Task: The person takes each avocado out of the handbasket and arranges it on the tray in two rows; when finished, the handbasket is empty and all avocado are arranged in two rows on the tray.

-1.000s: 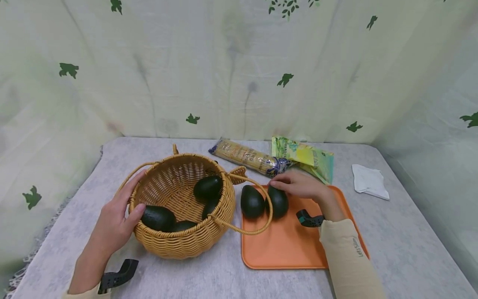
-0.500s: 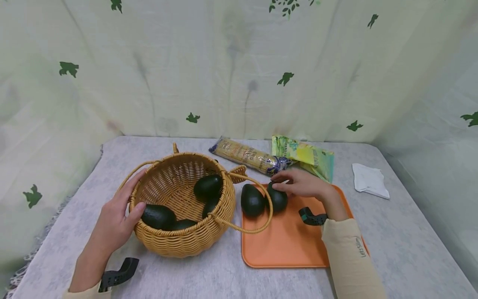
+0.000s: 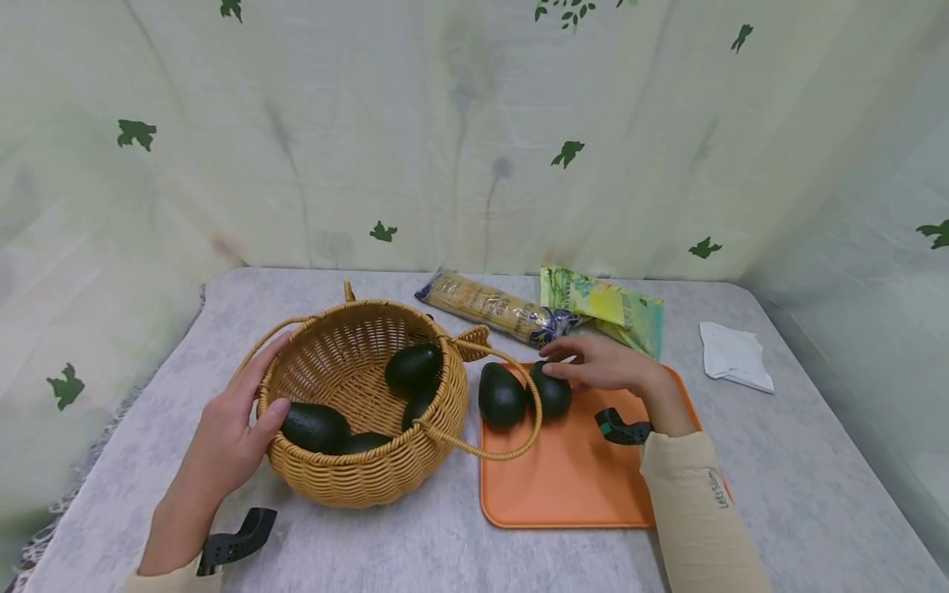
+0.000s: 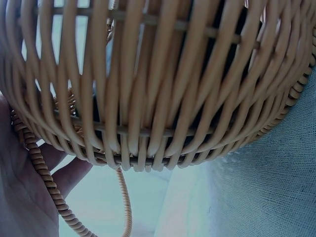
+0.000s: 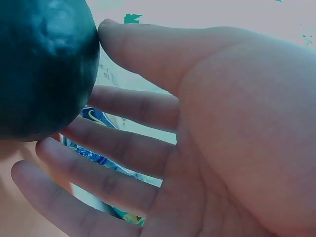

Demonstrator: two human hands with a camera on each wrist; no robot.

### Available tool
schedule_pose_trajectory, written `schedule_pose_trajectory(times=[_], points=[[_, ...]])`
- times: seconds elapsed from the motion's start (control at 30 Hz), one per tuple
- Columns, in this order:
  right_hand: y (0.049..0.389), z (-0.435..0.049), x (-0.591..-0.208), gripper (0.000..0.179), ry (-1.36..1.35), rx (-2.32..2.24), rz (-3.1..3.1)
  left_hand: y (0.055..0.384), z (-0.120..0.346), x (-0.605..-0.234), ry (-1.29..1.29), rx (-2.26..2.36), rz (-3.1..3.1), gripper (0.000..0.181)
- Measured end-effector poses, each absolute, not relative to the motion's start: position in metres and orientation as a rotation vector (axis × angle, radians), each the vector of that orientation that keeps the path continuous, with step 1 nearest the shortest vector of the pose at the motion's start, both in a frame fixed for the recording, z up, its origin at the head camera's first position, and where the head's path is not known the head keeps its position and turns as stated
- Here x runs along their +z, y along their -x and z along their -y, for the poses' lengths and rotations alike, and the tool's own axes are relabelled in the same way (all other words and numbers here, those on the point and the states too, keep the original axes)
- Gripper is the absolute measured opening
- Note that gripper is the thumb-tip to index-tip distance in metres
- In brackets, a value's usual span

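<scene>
My left hand [image 3: 236, 416] holds the left side of a round wicker basket [image 3: 363, 486], its thumb at the rim. Several dark green avocados [image 3: 315, 427] lie inside the basket. Two more stand on an orange tray [image 3: 563, 486]. The right one of these, an avocado [image 3: 551, 394], sits between the thumb and fingertips of my right hand [image 3: 604, 362], which pinches it near its top. In the right wrist view, the thumb touches one side of that avocado [image 5: 44, 69]. Beside it is the other avocado [image 3: 502, 397]. The basket's handle [image 3: 511, 454] hangs over the tray's left edge.
Behind the tray lie a long pack of noodles [image 3: 489, 306] and a green-yellow packet [image 3: 608, 309]. A white folded tissue [image 3: 736, 356] is at the right. A patterned curtain [image 3: 474, 132] stands behind the grey tablecloth [image 3: 801, 494].
My right hand has shifted slightly right on the right avocado, its thumb now lower over the top. That avocado has tilted a little. The left hand and basket stay put.
</scene>
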State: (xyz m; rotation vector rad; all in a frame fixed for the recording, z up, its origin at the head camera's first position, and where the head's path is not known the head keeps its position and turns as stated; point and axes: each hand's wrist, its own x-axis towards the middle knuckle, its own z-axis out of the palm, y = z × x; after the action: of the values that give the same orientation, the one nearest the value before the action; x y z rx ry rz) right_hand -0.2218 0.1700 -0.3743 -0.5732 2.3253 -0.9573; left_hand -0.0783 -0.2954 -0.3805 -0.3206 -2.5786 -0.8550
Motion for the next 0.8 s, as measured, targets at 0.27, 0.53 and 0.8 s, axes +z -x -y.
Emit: schedule_pose_trajectory(times=[0.27,0.53,0.8], points=[[0.2197,-0.1699,-0.3716,0.042,0.614,-0.965,-2.309,0.078,0.2952,-0.38,0.314,-0.862,2.589,0.073],[0.2196,-0.1701,-0.3699,0.046,0.589,-0.966,-2.305,0.0774,0.2958,-0.3793,0.311,-0.863,2.592,0.073],[0.2199,-0.1723,-0.3696,0.053,0.586,-0.945,-2.357,0.0781,0.2957,-0.3803,0.318,-0.864,2.586,0.073]])
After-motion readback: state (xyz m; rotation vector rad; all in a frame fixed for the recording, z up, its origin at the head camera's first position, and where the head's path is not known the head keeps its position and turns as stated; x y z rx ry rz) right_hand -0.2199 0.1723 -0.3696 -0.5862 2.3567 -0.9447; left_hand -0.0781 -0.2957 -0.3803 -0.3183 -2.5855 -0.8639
